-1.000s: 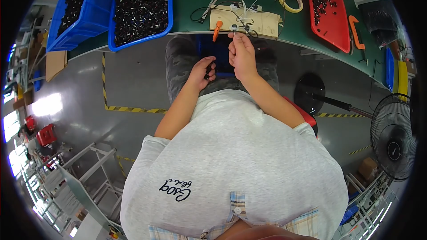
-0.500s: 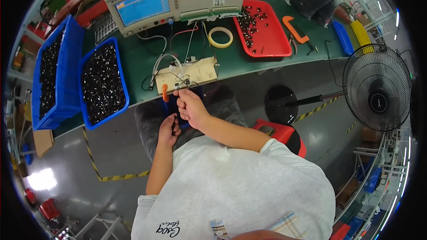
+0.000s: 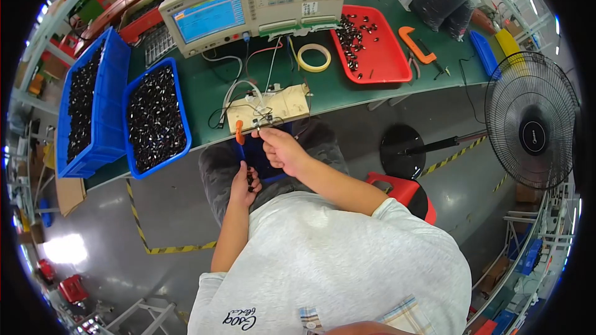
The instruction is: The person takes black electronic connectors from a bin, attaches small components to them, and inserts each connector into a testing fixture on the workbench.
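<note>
My right hand (image 3: 284, 150) is pinched at the front edge of a cream-coloured board (image 3: 279, 107) with wires and small black parts on it. Whatever lies between its fingertips is too small to make out. Lower and to the left, my left hand (image 3: 243, 186) is curled above my lap around small black components (image 3: 251, 181). An orange clamp (image 3: 239, 131) grips the board's front left corner. White and dark cables run from the board to a bench meter (image 3: 254, 6) with a lit blue screen.
Two blue bins (image 3: 185, 125) of small black components stand at the left. A red tray (image 3: 385, 56) holds more parts; a tape roll (image 3: 314, 58) sits beside it. An orange G-clamp (image 3: 417, 46) and pliers (image 3: 414, 67) lie further right, near a standing fan (image 3: 532, 121).
The whole view has shifted slightly right and down. My right hand remains at the board's front edge, and my left hand is still closed near my lap, turned a little.
</note>
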`<state>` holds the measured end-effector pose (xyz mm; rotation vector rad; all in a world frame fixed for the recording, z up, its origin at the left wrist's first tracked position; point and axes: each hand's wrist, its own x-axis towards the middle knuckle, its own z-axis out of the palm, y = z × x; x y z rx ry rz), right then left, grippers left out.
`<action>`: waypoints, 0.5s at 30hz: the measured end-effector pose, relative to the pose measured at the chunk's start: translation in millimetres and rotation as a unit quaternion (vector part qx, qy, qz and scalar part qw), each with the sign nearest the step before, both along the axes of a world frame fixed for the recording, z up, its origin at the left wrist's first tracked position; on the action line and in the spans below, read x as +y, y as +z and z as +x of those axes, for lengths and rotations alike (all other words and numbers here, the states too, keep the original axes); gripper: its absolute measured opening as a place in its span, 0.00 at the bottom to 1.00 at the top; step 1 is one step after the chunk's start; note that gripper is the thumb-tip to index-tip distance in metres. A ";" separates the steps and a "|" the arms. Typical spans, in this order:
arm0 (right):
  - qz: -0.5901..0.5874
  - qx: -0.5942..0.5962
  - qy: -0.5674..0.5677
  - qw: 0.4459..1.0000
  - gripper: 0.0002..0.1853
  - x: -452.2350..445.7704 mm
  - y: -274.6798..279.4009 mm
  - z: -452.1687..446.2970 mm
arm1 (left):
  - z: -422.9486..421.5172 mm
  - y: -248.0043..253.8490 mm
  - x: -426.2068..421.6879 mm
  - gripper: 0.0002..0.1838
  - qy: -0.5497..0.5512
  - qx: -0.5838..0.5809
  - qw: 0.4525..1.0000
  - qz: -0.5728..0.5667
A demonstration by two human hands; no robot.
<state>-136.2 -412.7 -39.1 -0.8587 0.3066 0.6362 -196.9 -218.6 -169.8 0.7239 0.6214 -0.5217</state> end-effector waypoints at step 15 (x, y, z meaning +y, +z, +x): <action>-0.227 -0.158 0.132 0.952 0.27 -6.3 -86.6 -18.0 | 1.8 -3.1 0.7 0.22 -0.009 0.012 1.000 0.009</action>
